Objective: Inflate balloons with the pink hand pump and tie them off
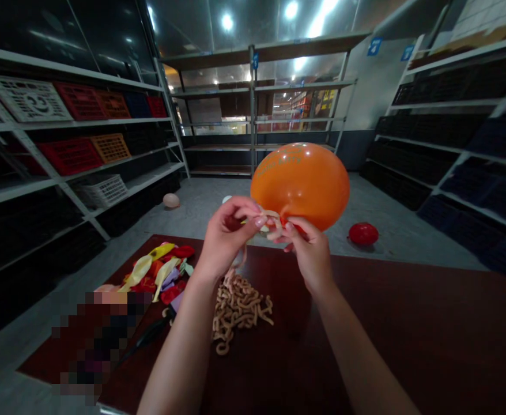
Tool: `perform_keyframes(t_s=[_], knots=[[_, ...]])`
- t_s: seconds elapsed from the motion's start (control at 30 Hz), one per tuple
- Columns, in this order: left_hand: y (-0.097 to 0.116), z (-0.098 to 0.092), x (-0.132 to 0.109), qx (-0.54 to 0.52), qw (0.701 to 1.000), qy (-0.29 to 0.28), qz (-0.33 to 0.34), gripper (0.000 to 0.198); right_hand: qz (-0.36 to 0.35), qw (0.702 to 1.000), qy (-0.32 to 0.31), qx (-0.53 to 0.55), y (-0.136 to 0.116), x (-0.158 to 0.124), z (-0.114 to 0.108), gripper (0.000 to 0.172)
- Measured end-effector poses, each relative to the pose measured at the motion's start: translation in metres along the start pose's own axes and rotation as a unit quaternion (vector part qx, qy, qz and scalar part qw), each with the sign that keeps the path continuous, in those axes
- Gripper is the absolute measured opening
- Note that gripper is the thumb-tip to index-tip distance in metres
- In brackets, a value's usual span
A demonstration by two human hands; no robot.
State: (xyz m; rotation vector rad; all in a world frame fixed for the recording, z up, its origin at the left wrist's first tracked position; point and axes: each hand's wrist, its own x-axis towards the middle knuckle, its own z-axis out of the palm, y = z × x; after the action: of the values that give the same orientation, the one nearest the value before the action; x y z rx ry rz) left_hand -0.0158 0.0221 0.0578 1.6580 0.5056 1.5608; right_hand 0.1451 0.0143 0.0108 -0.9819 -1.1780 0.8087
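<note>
**At tabletop edge: orange balloon held up in both grips**

Over the tabletop, I've got the orange balloon up in the air, clear of everything below. It has green print on top, too small to read. Its balloon neck sits low on the L side, w/ the body bulging up & to the R. So the body is right above my R grip, which is the nearer one, and out up-right from my L grip.

L grip is clenched, thumb and fingers pinching a tan rubber strip looped at the neck, and the strip hangs down toward the tabletop. R grip is closed on the neck by the fingertips; exact hold partly hidden.

Below: heap of tan curled rubber pieces, same colour as the strip, just L of centre. Further L, flat deflated balloons in mixed colours & a black-handled tool, can't tell what kind.

On the grey floor ahead: red balloon to the R, pale balloon to the L, by white metal shelving w/ red plastic crates.
</note>
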Motion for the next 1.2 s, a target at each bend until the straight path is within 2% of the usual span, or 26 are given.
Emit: perform_keyframes(t_s=[0.17,0.23,0.33,0.4,0.6,0.7,0.8,0.97,1.13,1.2], knots=[[0.000,0.004,-0.003,0.080,0.996,0.020,0.020,0.005,0.000,1.000,-0.019,-0.008,-0.007,-0.006,0.006,0.030],[0.007,0.007,-0.006,0.094,0.995,-0.026,0.027,0.013,-0.010,0.999,-0.029,-0.029,-0.009,-0.009,0.009,0.027],[0.020,0.010,-0.009,0.113,0.982,-0.147,0.044,0.028,-0.037,0.997,-0.031,-0.063,-0.011,-0.012,0.011,0.022],[0.022,0.008,-0.008,0.137,0.972,-0.184,0.057,0.033,-0.042,0.997,-0.035,-0.059,-0.012,-0.013,0.011,0.022],[0.008,-0.007,-0.002,0.174,0.972,-0.139,0.069,0.036,0.007,0.995,-0.097,0.030,-0.022,-0.015,0.008,0.028],[0.006,-0.009,-0.001,0.173,0.972,-0.137,0.086,0.037,0.030,0.991,-0.109,0.065,-0.027,-0.017,0.007,0.027],[0.005,-0.006,0.000,0.187,0.965,-0.146,0.107,0.036,0.053,0.989,-0.107,0.090,-0.029,-0.018,0.006,0.023],[-0.001,0.007,0.000,0.174,0.969,-0.116,0.132,0.026,0.049,0.988,-0.100,0.103,-0.029,-0.017,0.003,0.024],[-0.004,0.022,-0.005,0.164,0.971,-0.045,0.166,0.015,0.042,0.989,-0.098,0.102,-0.032,-0.018,-0.002,0.024],[-0.005,0.026,-0.008,0.168,0.970,-0.016,0.173,0.016,0.054,0.986,-0.117,0.107,-0.034,-0.018,-0.004,0.027]])
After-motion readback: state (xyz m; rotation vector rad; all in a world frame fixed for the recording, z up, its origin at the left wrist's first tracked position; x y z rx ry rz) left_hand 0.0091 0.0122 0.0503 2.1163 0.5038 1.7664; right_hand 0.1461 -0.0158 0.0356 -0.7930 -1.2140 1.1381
